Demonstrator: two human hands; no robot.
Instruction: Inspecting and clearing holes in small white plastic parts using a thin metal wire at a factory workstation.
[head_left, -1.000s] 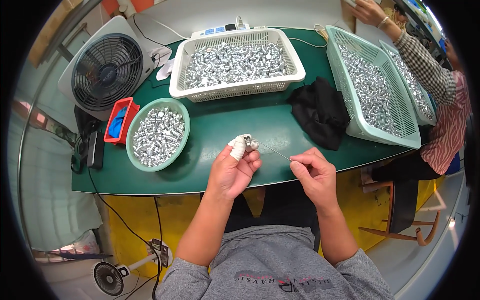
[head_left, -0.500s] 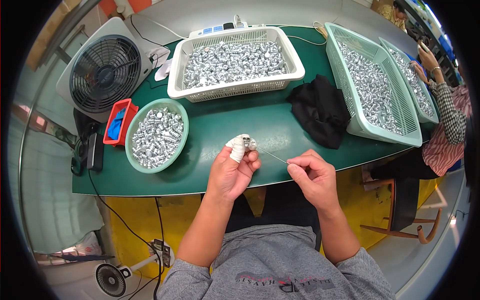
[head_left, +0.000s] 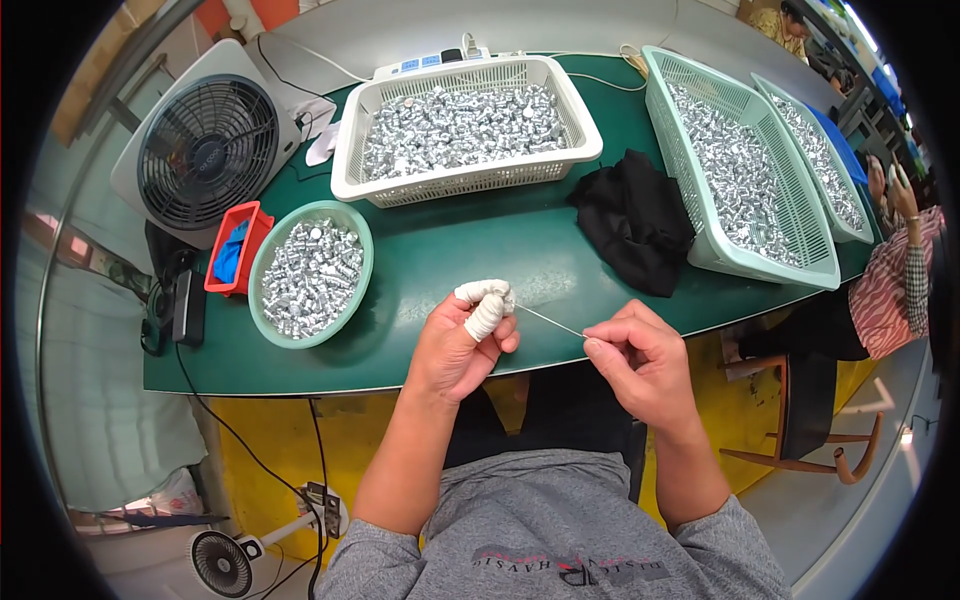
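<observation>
My left hand (head_left: 462,345) is raised over the front of the green table, with white wrapping (head_left: 487,312) on its thumb and forefinger. Those two fingertips are pinched together on a small silver metal part, now mostly hidden by the wrapping. A thin straight metal rod (head_left: 548,319) runs from this pinch to my right hand (head_left: 645,365), whose thumb and forefinger grip its other end. Left of my hands stands a round green basket (head_left: 368,262) filled with small silver metal parts (head_left: 310,275).
A white basket (head_left: 470,184) of similar parts stands at the back, with green baskets (head_left: 705,240) at right. Black cloth (head_left: 635,225) lies between. At left are a box fan (head_left: 208,145) and a red bin (head_left: 212,278). Another person (head_left: 895,270) works far right, beside a chair (head_left: 810,415).
My left thumb has closed over the metal part, covering it. My right hand has shifted slightly right with the rod. The other person's hands have moved back from the far-right basket.
</observation>
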